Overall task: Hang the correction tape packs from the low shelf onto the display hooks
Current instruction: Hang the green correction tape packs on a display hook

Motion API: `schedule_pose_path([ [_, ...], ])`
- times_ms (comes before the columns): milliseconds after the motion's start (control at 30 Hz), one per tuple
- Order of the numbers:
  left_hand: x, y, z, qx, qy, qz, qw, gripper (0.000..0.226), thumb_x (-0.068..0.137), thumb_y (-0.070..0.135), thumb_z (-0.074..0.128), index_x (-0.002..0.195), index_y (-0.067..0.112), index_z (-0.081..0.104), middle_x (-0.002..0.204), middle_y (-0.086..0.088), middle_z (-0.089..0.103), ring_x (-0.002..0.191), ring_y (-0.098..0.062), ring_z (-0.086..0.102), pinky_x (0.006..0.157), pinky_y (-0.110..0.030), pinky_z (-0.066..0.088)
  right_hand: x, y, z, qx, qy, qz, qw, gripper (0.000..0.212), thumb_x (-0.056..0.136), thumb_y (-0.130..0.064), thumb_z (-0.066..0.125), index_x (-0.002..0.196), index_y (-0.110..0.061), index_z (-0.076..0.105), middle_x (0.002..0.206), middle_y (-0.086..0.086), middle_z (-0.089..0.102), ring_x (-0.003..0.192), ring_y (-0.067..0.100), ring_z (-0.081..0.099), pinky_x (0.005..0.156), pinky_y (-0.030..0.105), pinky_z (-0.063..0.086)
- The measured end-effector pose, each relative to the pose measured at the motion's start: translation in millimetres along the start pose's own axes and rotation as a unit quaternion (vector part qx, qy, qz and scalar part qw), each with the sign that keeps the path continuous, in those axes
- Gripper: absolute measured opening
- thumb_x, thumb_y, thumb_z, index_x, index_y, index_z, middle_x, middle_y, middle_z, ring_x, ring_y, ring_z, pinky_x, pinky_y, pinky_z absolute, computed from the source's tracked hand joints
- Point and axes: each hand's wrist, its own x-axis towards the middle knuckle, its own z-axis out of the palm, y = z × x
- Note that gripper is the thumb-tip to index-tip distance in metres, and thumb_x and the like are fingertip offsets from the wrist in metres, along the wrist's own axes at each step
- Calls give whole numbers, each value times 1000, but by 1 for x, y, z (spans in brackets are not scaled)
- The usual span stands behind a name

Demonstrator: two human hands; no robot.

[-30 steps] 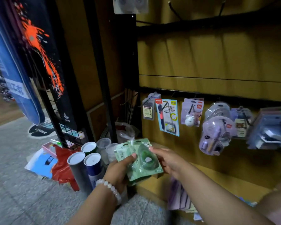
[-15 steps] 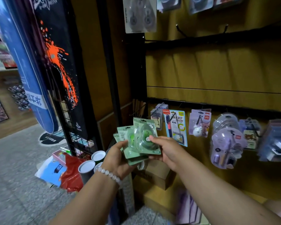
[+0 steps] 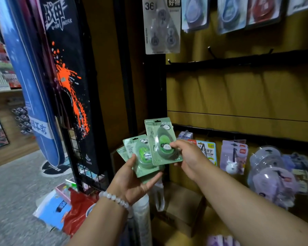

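Observation:
My left hand (image 3: 132, 181) holds a small fan of green correction tape packs (image 3: 140, 155), thumb on top and fingers under them. My right hand (image 3: 187, 157) pinches one green pack (image 3: 160, 139) with a panda picture, lifted a little above and to the right of the fan. Bare black display hooks (image 3: 210, 51) stick out of a dark rail (image 3: 238, 61) on the yellow wall above. The low shelf (image 3: 169, 233) lies below my arms.
Hung stationery packs (image 3: 233, 157) fill the lower rail at right. More tape packs (image 3: 162, 27) hang at the top. A black wire rack (image 3: 82, 157) with banners stands at left; bags and tubes (image 3: 75, 210) lie on the floor. A cardboard box (image 3: 181, 201) sits on the shelf.
Both hands have risen from near the low shelf toward the wall, and my right hand has drawn one pack up and away from the fan. The view has tilted upward.

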Motion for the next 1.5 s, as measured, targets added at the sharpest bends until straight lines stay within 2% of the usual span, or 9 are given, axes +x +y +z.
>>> schedule_pose_path([
  [167,1,13,12,10,5,47,999,32,96,33,52,107,6,64,88,-21,75,94,-36,66,64,-57,54,30,-54,26,-34,-53,-84,994,2,92,-16,59,94,-15,59,96,6,66,80,18,61,46,22,41],
  [400,-3,28,16,-18,-27,66,997,36,93,34,55,118,8,64,111,-21,71,96,-37,67,60,-51,59,67,-111,58,-55,-31,-154,986,8,91,-17,63,90,-21,56,107,9,67,84,21,65,41,19,46],
  [600,-5,35,12,-32,-42,79,996,35,92,34,56,112,7,67,100,-22,74,77,-37,74,65,-52,56,86,-122,64,-58,-6,-147,987,12,90,-17,64,99,-17,56,112,9,65,91,23,64,41,20,48],
  [767,-5,41,10,-13,-23,96,995,33,92,33,57,114,10,66,101,-19,74,84,-35,73,66,-54,56,92,-115,65,-64,-12,-154,986,20,90,-19,65,107,-12,57,114,10,64,96,24,63,42,20,48],
  [900,-5,44,10,4,-29,104,994,31,93,33,57,115,13,66,97,-17,76,79,-34,74,63,-52,59,99,-117,70,-60,27,-155,986,21,90,-22,65,105,-9,55,105,5,58,85,18,58,47,22,51],
  [1067,-5,43,7,10,-27,103,994,31,93,33,57,115,13,66,95,-17,76,76,-34,74,60,-50,60,105,-120,77,-72,44,-122,989,49,90,-20,65,131,-3,46,128,11,52,93,23,61,46,25,54],
  [1167,-6,41,5,14,-16,104,994,29,94,33,56,109,11,67,92,-17,76,73,-33,74,61,-51,59,108,-116,76,-80,58,-102,990,51,90,-20,66,132,-3,44,131,13,51,102,28,60,47,24,55],
  [1367,-8,40,-1,28,2,106,994,27,94,33,55,103,11,67,85,-16,77,68,-31,74,64,-51,57,112,-120,70,-125,122,-94,980,47,90,-31,65,126,-5,51,131,11,54,60,20,58,53,27,55],
  [1500,-10,39,-3,36,3,101,994,29,94,34,55,102,10,67,87,-17,76,70,-32,74,65,-52,56,112,-122,72,-159,139,-84,974,53,89,-41,63,126,-5,53,130,11,56,66,20,57,70,32,59],
])
